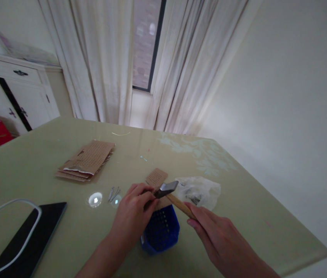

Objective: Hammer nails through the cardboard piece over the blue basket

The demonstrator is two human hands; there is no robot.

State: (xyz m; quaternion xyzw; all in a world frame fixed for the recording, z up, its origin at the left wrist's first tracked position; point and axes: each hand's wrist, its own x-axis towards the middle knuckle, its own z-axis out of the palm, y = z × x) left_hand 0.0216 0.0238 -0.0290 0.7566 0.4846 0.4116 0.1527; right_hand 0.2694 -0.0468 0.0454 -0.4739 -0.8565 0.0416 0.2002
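Note:
My right hand (218, 233) is wrapped round the wooden handle of a hammer (182, 205). The hammer's dark metal head lies right at the fingertips of my left hand (134, 206). Those fingers are pinched together, and the head and fingers hide whatever is between them. Beneath both hands stands a blue plastic basket (163, 247) with a perforated bottom. A strip of brown cardboard (163, 202) shows across its far rim, partly covered. Just beyond the hammer lies a small piece of printed cardboard (157, 176). Several nails (113, 194) rest on the table, left of my left hand.
A clear plastic bag (201, 191) with metal pieces inside lies behind my right hand. Folded brown cardboard (86, 160) sits at the left back of the table (79, 231). A black flat device (33, 235) with a white cable (37, 220) is at front left.

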